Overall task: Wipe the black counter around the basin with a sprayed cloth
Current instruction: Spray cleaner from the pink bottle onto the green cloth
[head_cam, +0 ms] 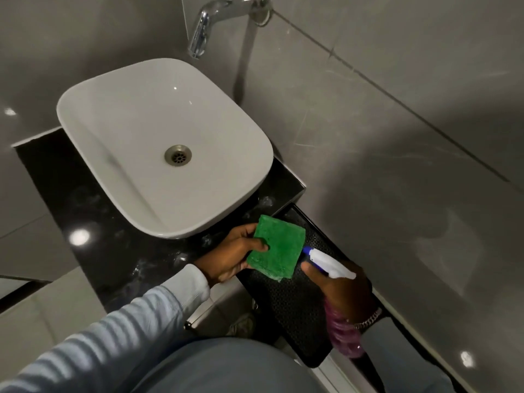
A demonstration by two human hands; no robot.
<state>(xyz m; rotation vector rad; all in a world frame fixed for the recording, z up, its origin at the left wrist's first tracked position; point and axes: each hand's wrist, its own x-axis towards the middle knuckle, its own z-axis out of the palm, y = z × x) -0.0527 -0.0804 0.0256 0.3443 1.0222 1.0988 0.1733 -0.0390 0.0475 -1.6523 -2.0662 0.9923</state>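
A white basin [166,146] is sitting on the black counter [93,222], taking up most of its surface and leaving only narrow strips of stone showing to the basin's left, front and right. A metal drain [178,155] is lying at the bottom of the basin, and a chrome tap [211,21] is reaching out from the grey tiled wall [397,137] above the basin's far edge. Pale smears and spots are showing on the counter in front of the basin and at its right front corner.

Just in front of the basin's right front corner, the left hand [235,256] is gripping a folded green cloth [276,246], thumb pressed across its face and fingers curled behind it. The cloth is being held up off the counter, out past the counter's front edge, not touching the stone. To the right of the cloth, further from the basin, the right hand [344,289] is clasping a spray bottle [329,263]; its white head and blue nozzle are pointing at the cloth, the tip almost touching the cloth's right edge. A finger is lying under the head, though whether it is squeezing the trigger cannot be told.

Below both hands, a dark textured panel [295,307] is slanting down from the counter's right end. A pale striped sleeve [119,330] is covering the left arm, and a metal bracelet [367,321] is circling the right wrist.
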